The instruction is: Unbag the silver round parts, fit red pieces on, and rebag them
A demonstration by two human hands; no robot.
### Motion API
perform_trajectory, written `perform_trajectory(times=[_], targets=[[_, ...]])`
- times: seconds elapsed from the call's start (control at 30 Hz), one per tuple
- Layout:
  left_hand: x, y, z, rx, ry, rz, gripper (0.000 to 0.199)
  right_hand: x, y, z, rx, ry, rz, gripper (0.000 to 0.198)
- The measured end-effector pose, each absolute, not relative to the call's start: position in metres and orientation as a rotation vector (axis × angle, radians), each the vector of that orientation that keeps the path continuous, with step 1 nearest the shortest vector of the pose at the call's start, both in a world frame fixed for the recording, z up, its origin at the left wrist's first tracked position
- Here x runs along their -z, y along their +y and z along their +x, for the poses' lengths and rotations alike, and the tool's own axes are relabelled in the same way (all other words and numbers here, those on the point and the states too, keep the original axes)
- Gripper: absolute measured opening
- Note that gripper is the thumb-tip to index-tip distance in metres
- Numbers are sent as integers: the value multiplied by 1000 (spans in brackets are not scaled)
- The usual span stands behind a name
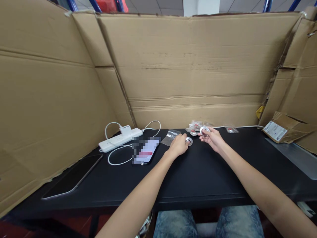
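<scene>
Near the middle of the black table, my left hand [177, 145] is closed on a shiny silver ring-shaped piece [190, 142], held close to the tabletop. My right hand [214, 140] pinches a second round silver piece [204, 128] between thumb and fingers, turned so its ring face shows. Just beyond lie several small clear plastic packets [194, 125] with silver and red bits inside. A flat clear zip bag [168, 138] rests left of my left hand. What the rings' centres hold is too small to make out.
On the left are a white power strip [119, 140] with white cables, a phone [150, 150] and a dark flat tablet-like panel [74, 175]. Another small packet [231, 129], an opened cardboard box [284, 127] and a clear sheet [294, 157] lie right. Cardboard walls [193, 59] surround the table.
</scene>
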State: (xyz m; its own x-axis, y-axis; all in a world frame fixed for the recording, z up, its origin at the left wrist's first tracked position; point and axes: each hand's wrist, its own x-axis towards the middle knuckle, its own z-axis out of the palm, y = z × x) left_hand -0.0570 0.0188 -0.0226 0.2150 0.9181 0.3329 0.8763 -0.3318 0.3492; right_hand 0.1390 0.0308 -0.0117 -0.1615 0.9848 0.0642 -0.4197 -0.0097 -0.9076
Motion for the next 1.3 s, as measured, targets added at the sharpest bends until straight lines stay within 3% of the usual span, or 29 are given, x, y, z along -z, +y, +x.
perform_trajectory(times=[0.27,0.57,0.77,0.97,1.3], targets=[[19,20,-54,-1117,1471,2241,20,12,21,129,-1509,-1205,-741,14],[15,22,-51,-1184,1388,1938,27,10,22,129,-1400,-1156,-813,8],[12,22,-46,-1116,1115,1352,3,16,21,124,-1332,-1161,-836,3],[7,17,-43,-1085,987,1100,17,19,22,124,-1346,-1233,-783,7],[8,19,-42,-1115,939,980,11,24,27,122,-1290,-1320,-837,11]])
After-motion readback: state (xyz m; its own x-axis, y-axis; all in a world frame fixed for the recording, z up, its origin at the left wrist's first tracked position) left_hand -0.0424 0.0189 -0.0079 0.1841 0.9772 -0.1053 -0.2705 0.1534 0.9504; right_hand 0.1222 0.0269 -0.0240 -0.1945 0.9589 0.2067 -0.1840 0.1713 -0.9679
